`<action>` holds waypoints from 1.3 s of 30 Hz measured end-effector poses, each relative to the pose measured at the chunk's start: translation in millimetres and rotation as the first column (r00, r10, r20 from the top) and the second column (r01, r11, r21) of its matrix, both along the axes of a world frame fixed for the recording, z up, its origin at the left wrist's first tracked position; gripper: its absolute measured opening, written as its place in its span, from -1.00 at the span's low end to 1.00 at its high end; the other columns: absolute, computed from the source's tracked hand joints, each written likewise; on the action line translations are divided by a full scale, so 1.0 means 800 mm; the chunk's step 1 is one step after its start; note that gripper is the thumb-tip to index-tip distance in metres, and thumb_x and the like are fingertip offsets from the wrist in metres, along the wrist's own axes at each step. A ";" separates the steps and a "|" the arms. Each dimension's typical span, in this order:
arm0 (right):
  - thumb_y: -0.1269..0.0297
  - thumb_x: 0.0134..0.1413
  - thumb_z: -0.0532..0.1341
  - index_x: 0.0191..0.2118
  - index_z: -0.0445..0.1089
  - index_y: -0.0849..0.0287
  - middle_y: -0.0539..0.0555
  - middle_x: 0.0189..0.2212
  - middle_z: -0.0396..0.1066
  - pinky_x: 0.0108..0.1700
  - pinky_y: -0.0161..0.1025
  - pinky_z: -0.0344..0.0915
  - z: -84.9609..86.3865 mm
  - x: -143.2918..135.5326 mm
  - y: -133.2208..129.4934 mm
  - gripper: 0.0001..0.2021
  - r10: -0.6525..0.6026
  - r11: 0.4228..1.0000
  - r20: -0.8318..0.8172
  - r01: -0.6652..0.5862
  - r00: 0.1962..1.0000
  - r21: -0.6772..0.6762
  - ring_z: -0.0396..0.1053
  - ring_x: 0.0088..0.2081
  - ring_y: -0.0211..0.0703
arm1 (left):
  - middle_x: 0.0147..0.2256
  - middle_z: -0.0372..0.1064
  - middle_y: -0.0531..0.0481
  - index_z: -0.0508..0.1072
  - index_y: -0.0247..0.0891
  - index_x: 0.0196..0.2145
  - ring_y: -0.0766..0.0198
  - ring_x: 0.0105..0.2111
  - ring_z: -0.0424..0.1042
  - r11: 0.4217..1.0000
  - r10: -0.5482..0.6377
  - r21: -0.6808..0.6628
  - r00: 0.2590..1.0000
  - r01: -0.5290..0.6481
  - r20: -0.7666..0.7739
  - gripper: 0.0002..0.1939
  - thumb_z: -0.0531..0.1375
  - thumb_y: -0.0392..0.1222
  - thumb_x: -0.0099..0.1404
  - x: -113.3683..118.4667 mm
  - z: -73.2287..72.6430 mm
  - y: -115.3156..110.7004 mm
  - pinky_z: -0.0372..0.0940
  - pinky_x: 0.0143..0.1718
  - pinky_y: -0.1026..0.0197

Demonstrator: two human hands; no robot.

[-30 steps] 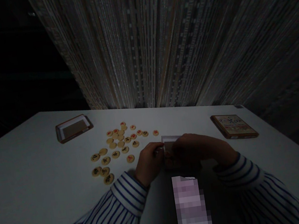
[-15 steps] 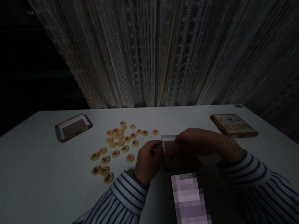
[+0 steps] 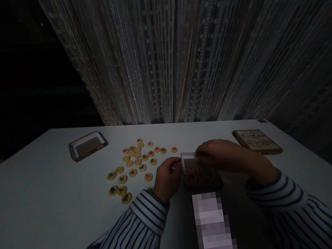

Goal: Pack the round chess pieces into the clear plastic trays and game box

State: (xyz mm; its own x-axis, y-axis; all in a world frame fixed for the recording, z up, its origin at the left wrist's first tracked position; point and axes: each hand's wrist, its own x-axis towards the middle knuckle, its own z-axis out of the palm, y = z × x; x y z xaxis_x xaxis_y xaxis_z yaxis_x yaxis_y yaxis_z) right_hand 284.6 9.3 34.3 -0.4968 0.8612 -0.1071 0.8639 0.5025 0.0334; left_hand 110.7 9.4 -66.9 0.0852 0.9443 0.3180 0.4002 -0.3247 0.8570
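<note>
A small open box (image 3: 188, 155) with white inner walls and a brown bottom sits on the table in front of me. Several round xiangqi pieces (image 3: 195, 172) lie in its near part. At the box's left edge, my left hand (image 3: 167, 178) is closed, thumb and fingers pinching the wall. My right hand (image 3: 220, 156) reaches over the box's right side with its fingers bent together; whatever they hold is hidden. Loose xiangqi pieces (image 3: 138, 161) with red or black characters, some blank side up, are scattered left of my left hand.
An open box lid or tray (image 3: 88, 146) rests at the table's back left. Toward the right lies a flat printed box (image 3: 257, 141). The white table (image 3: 84, 226) ends at a string curtain (image 3: 156, 51) behind it. The scene is dim.
The view has shifted slightly, so the table appears a little lower. My right hand has moved slightly over the box, baring more pieces inside. My left hand keeps its hold on the box's edge.
</note>
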 end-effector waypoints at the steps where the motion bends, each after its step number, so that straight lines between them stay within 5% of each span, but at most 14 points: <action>1: 0.28 0.05 0.00 -0.23 0.37 0.19 0.13 -0.30 0.41 -0.29 -0.26 0.15 0.002 -0.001 -0.002 -0.75 0.006 1.000 -0.008 -0.006 1.000 0.015 0.33 -0.25 -0.12 | -0.38 0.46 -0.03 0.44 -0.29 -0.33 0.30 -0.41 0.42 1.000 0.000 -0.007 1.000 0.000 0.003 -0.81 0.04 -0.28 0.15 0.000 0.000 0.000 0.32 -0.38 0.27; 11: 0.33 0.05 0.01 -0.09 0.29 0.28 0.20 -0.17 0.35 -0.11 -0.18 0.19 -0.006 0.004 -0.035 -0.69 -0.068 0.988 -0.149 0.088 0.986 0.126 0.27 -0.12 -0.07 | -0.37 0.46 -0.04 0.43 -0.30 -0.30 0.29 -0.41 0.43 0.999 -0.043 -0.024 0.998 0.044 0.041 -0.79 0.04 -0.24 0.16 -0.001 -0.001 -0.002 0.34 -0.38 0.26; 23: 0.23 0.02 0.08 0.02 0.14 0.24 0.25 0.03 0.19 0.06 -0.05 0.14 -0.099 0.032 -0.060 -0.58 -0.169 0.919 -0.525 0.326 0.834 0.222 0.15 0.05 -0.04 | -0.29 0.40 -0.09 0.38 -0.32 -0.20 0.27 -0.32 0.39 0.990 -0.110 0.078 0.986 0.120 -0.128 -0.74 0.07 -0.34 0.11 -0.005 -0.005 -0.008 0.32 -0.30 0.23; 31: 0.19 0.01 0.11 0.08 0.02 0.20 0.30 0.10 0.08 0.07 0.00 0.11 -0.107 0.042 -0.068 -0.49 -0.137 0.962 -0.552 0.244 0.823 0.125 0.07 0.11 -0.01 | -0.30 0.39 -0.08 0.37 -0.32 -0.21 0.25 -0.31 0.37 0.990 -0.097 0.086 0.977 0.115 -0.192 -0.74 0.07 -0.36 0.10 -0.006 -0.006 -0.009 0.29 -0.24 0.20; 39: 0.21 0.02 0.09 0.09 0.04 0.14 0.27 0.09 0.10 0.04 0.02 0.18 -0.115 0.044 -0.068 -0.52 0.004 0.966 -0.556 0.140 0.831 0.218 0.10 0.09 0.04 | -0.30 0.40 -0.08 0.38 -0.30 -0.23 0.25 -0.31 0.37 0.982 -0.113 0.130 0.974 0.141 -0.198 -0.76 0.06 -0.36 0.11 -0.006 -0.008 -0.007 0.29 -0.25 0.20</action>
